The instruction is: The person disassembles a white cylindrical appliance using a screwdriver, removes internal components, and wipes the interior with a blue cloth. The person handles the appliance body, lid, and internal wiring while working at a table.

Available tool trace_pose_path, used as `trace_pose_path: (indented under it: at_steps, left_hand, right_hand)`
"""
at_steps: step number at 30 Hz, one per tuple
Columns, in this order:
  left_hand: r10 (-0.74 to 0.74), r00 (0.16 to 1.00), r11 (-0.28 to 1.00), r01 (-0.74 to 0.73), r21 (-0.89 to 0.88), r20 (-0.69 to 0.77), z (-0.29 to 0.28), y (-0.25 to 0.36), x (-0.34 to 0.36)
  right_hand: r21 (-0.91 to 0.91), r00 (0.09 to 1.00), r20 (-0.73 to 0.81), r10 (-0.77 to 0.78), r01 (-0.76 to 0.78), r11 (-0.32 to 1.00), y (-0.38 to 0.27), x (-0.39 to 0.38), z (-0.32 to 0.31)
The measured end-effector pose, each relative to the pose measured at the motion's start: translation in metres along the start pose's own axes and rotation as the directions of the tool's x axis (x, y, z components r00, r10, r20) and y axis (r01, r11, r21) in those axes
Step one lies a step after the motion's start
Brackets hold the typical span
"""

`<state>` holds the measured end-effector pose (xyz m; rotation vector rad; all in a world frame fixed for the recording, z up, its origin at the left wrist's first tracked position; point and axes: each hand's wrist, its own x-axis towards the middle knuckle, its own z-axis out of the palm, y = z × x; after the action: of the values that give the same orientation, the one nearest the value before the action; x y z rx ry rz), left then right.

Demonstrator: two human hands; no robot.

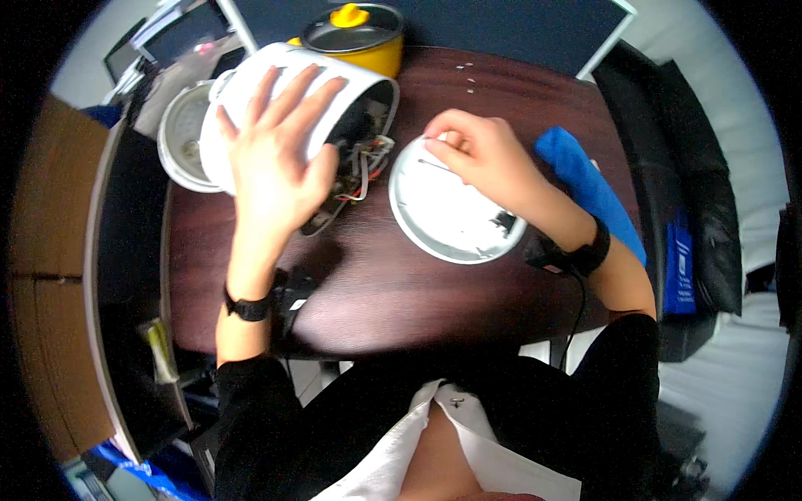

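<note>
From my remote seat, the main risk I judge is the white cooker body (288,100) rolling — it lies tipped on its side on the dark wooden surface (376,284), its open underside facing the middle with loose wires (363,167) hanging out. If the palm on it slackens, the round shell could turn and tug those wires or knock the yellow pot (359,37) just behind it. The second risk is small: whatever the right fingers pinch over the round white base plate (451,204) is too tiny for me to make out, and a slip would drop it onto the plate or off toward the edge.

The left hand (271,154) lies flat over the shell, fingers spread wide and pointing away from the body, grip open and pressing rather than clasping, wrist straight with a dark band on it. The right hand (480,154) curls over the plate's far rim, thumb and fingertips drawn together in a pinch, forearm coming in from the right beside a blue cloth (589,188).
</note>
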<state>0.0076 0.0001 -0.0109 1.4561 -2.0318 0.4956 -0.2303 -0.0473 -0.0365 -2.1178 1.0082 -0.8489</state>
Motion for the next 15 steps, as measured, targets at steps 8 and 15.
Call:
trace_pose_path:
  at_steps: [8,15]
  left_hand:
    - [0.032,0.999,0.999,-0.032,-0.025,0.008,-0.002,0.007,0.007]
    - [0.009,1.000,1.000,-0.008,-0.025,0.017,0.001,0.011,0.007]
  right_hand:
    - [-0.617,0.892,-0.055,0.449,-0.384,0.687,0.091,-0.126,-0.170]
    - [-0.585,0.804,0.002,0.595,-0.482,0.653,0.154,-0.168,-0.179]
